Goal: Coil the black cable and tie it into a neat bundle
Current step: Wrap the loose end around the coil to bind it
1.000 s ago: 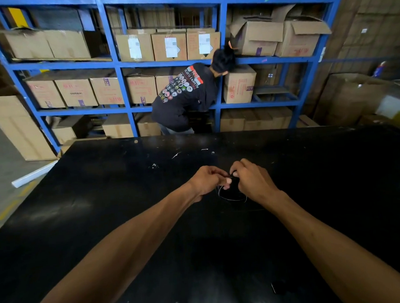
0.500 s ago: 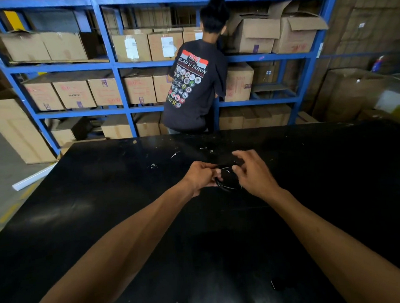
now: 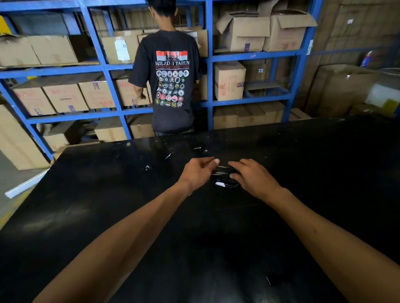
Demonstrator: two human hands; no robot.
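The black cable (image 3: 226,172) is a small coil lying low on the black table (image 3: 105,201), hard to make out against the dark top. A white tag (image 3: 220,184) shows at its near edge. My left hand (image 3: 199,173) grips the coil's left side, thumb over the top. From the other side my right hand (image 3: 253,178) lies over the coil, its fingers holding the strands. Both hands hide much of the coil.
A person in a dark printed T-shirt (image 3: 172,83) stands just behind the table, facing blue shelves (image 3: 210,59) full of cardboard boxes. White scraps (image 3: 147,168) lie left of my hands. A small dark object (image 3: 278,279) sits near the table's front right.
My hands have carried the coil a little farther across the table and lowered it toward the top. The person behind has straightened up from bending.
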